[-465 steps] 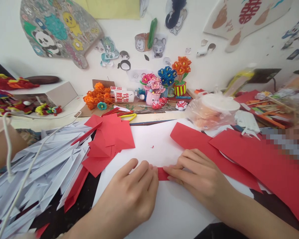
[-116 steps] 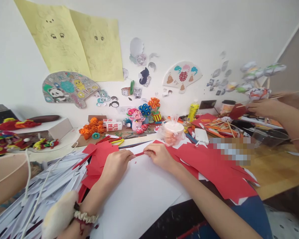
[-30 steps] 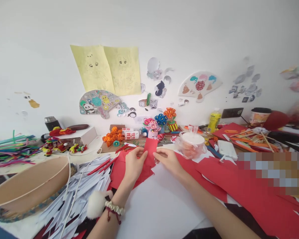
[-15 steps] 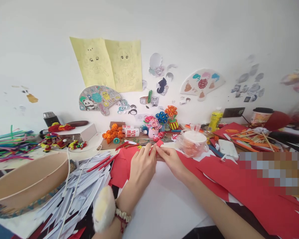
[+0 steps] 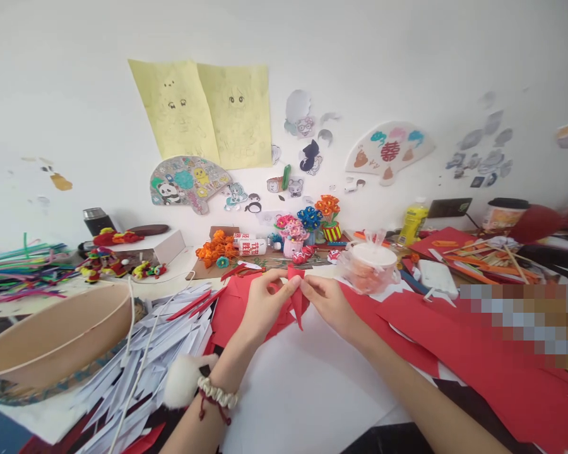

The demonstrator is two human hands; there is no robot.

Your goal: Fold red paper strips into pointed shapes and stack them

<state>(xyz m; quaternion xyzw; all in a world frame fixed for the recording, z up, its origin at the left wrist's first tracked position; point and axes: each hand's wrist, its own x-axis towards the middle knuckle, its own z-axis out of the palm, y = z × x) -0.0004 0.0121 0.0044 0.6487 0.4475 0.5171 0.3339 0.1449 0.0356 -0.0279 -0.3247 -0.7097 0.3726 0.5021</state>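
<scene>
Between my two hands is a folded piece of red paper [image 5: 298,301], narrow, with a pointed lower end hanging down over the white sheet. My left hand [image 5: 268,297] pinches its left side with thumb and fingertips. From the right, my right hand [image 5: 329,301] pinches the same paper, the two thumbs almost touching. The white paper sheet [image 5: 307,372] lies beneath my hands and forearms. Behind my left hand are flat red paper pieces [image 5: 230,306]. A scrunchie and a red cord with a fluffy white ornament [image 5: 182,381] sit around my left wrist.
Folded white paper strips [image 5: 161,347] pile up at left beside a round beige basin [image 5: 61,328] and a white cable. Large red sheets [image 5: 478,353] cover the right side. A bagged white-lidded tub [image 5: 373,255] and pipe-cleaner flowers [image 5: 291,227] stand behind my hands.
The red paper has been turned so its long pointed end now hangs below my fingers. My left hand has rolled from back-up to thumb-up, and the view has shifted slightly.
</scene>
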